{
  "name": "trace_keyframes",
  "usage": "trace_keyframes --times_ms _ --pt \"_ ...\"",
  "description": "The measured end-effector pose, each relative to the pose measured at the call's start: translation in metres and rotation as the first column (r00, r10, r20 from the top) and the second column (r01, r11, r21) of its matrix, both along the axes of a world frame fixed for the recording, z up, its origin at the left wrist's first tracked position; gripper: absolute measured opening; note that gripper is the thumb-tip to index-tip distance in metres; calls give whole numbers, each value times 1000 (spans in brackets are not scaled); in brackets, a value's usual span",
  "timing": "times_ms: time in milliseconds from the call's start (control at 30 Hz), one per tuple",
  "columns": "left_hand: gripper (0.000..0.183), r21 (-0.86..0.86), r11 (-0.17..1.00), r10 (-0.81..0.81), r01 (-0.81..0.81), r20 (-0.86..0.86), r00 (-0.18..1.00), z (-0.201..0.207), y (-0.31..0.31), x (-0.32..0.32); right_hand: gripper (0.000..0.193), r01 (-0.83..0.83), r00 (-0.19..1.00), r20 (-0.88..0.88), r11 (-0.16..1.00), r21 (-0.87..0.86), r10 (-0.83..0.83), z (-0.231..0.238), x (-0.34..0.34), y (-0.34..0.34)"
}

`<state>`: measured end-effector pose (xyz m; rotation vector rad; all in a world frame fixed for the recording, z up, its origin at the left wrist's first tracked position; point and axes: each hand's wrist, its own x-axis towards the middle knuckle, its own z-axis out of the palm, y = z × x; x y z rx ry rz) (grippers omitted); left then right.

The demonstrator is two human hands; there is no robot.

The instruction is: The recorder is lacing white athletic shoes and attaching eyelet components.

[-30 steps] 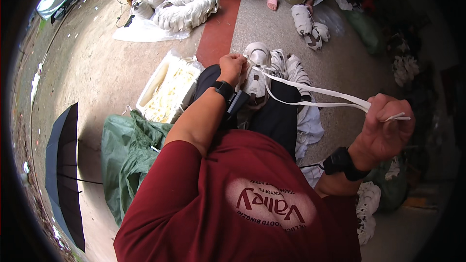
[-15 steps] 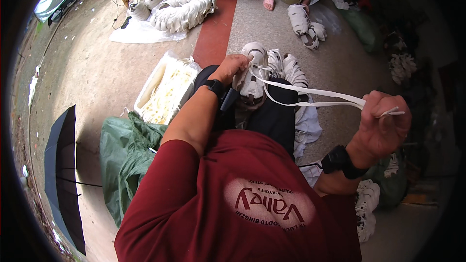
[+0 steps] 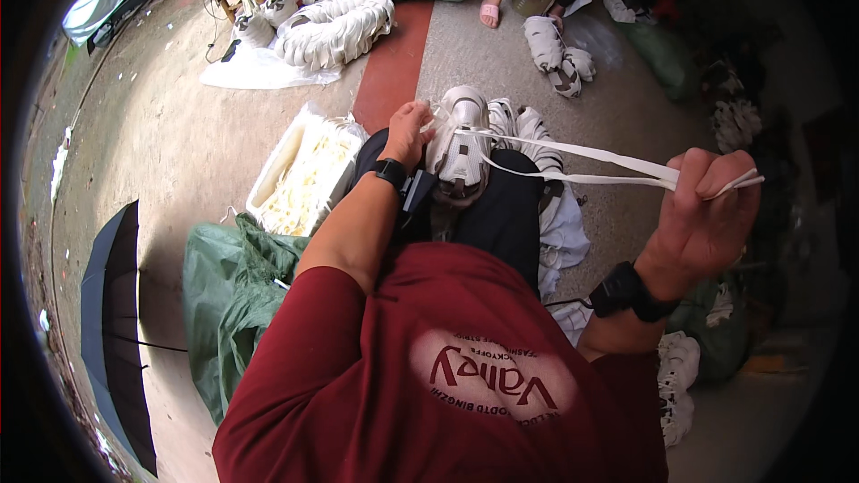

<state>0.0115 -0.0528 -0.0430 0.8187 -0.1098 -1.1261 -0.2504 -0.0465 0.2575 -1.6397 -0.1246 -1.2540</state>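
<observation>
Head view: white shoe (image 3: pixel 463 109) lies just beside the left hand (image 3: pixel 408 134), grip unclear, while the right hand (image 3: pixel 710 204) pinches its laces (image 3: pixel 617 159).

From the middle of the view I'm counting two hands, left hand (image 3: pixel 409 136) around 11:30 and right hand (image 3: pixel 711 206) at 3, plus two black wristbands (image 3: pixel 391 173) and two white lace strands (image 3: pixel 608 180) toward 3. There's one white tub (image 3: pixel 279 164) near 10, one dark umbrella (image 3: pixel 107 331) around 8, one pink sandal (image 3: pixel 489 15) near 12:30, but the white shoes (image 3: pixel 358 31) at 11 are too bunched to count.
</observation>
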Motion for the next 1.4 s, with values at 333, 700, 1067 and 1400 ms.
trace_keyframes --times_ms 333,700,1067,1400 --pt "23 -66 888 20 454 994 105 59 30 -57 10 -396 918 49 904 163 394 30 57 1" --pt "32 191 875 -82 444 964 -254 24 34 -58 7 208 738 -494 542 815 460 -225 69 -117" --pt "27 226 883 -139 412 963 -232 21 27 -51 6 237 838 -379 364 901 392 -290 103 -128" --pt "27 241 873 -141 424 957 -253 24 17 -52 8 632 635 -689 748 203 -349 -318 119 -126"
